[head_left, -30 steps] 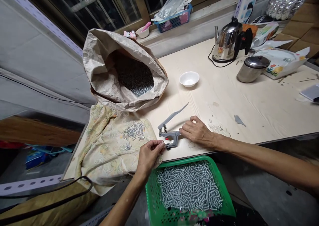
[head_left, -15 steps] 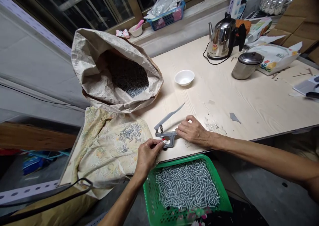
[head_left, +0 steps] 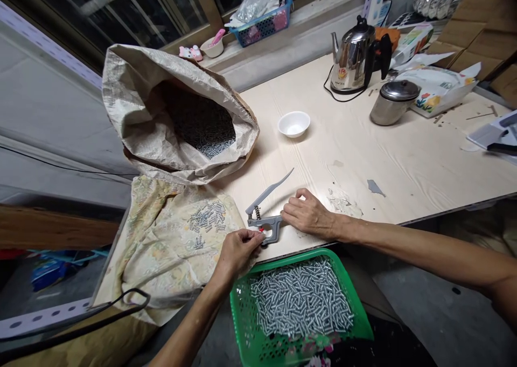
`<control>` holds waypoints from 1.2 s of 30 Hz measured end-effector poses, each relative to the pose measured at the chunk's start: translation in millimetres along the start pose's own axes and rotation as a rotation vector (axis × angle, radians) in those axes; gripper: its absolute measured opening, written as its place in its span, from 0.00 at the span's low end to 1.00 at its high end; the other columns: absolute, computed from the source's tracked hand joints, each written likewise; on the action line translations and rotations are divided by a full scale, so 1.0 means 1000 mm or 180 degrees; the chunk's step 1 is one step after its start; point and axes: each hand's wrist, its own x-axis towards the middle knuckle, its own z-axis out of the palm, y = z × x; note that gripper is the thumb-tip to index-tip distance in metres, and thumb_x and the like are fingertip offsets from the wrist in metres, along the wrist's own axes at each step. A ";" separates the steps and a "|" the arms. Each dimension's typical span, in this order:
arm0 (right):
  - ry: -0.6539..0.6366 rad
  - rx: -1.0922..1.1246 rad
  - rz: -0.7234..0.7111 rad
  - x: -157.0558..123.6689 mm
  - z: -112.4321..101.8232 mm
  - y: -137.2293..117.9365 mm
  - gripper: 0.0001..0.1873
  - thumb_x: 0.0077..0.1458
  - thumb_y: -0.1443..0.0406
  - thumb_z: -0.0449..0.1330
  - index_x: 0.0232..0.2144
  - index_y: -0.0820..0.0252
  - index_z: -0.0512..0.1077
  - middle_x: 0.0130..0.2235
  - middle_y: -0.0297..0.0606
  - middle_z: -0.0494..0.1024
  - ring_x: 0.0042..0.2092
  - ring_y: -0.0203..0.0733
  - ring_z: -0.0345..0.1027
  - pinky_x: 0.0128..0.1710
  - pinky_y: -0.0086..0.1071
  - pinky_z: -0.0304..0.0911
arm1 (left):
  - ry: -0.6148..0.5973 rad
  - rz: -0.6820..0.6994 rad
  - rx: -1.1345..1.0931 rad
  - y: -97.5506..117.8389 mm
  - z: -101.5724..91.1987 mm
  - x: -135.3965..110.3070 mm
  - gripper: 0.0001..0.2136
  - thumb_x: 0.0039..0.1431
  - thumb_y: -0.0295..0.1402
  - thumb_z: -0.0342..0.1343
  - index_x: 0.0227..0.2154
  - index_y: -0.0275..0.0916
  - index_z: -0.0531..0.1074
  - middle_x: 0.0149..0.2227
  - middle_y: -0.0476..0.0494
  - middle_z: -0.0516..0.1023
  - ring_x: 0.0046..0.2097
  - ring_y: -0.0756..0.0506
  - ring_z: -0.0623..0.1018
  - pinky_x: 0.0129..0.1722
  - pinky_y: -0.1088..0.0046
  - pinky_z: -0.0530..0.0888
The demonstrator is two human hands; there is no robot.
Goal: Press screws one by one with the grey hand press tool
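A small grey hand press (head_left: pixel 276 229) with a long raised lever (head_left: pixel 271 191), a spring and a red tip stands near the table's front edge. Thumb and forefinger of my left hand (head_left: pixel 238 253) are pinched together at the press's jaw, below the red tip. Whatever is between them is too small to make out. My right hand (head_left: pixel 307 214) has its fingers curled around the right end of the press body. To the left, small metal pins (head_left: pixel 208 216) lie in a loose pile on a patterned cloth (head_left: pixel 161 254). A green basket (head_left: pixel 359 297) full of small ridged metal pieces (head_left: pixel 302 297) sits below the table edge.
Behind the cloth an open woven sack (head_left: pixel 133 113) holds many metal pieces. A white bowl (head_left: pixel 294 124) stands mid-table. Further back are a steel kettle (head_left: pixel 351 57), a lidded steel pot (head_left: pixel 391 103) and a flowered packet (head_left: pixel 444 89). A blue basket (head_left: pixel 262 25) rests on the sill.
The whole view has shifted slightly, so things appear a little further left. Both hands keep their places at the press, and its lever stays raised.
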 end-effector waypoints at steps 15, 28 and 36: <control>-0.1025 0.0918 0.0521 0.001 -0.003 0.024 0.44 0.49 0.43 0.63 0.57 0.66 0.58 0.60 0.56 0.57 0.59 0.59 0.48 0.56 0.52 0.46 | -0.0424 -0.1139 -0.0028 0.040 0.004 -0.007 0.08 0.47 0.31 0.65 0.24 0.31 0.72 0.17 0.48 0.75 0.18 0.53 0.71 0.25 0.78 0.70; -0.1597 0.1106 0.0600 0.015 -0.007 0.044 0.48 0.41 0.43 0.66 0.55 0.68 0.59 0.52 0.52 0.65 0.52 0.58 0.55 0.55 0.55 0.48 | -0.0397 -0.1108 0.0428 0.036 0.004 -0.012 0.16 0.42 0.41 0.67 0.26 0.32 0.74 0.19 0.48 0.75 0.21 0.52 0.72 0.26 0.76 0.71; -0.1811 0.1043 0.0617 0.020 -0.021 0.032 0.20 0.54 0.54 0.64 0.38 0.65 0.68 0.43 0.44 0.69 0.43 0.47 0.58 0.42 0.39 0.54 | 0.0609 0.1599 0.2561 0.027 0.008 -0.018 0.11 0.57 0.39 0.56 0.35 0.35 0.74 0.38 0.40 0.75 0.40 0.43 0.75 0.40 0.65 0.73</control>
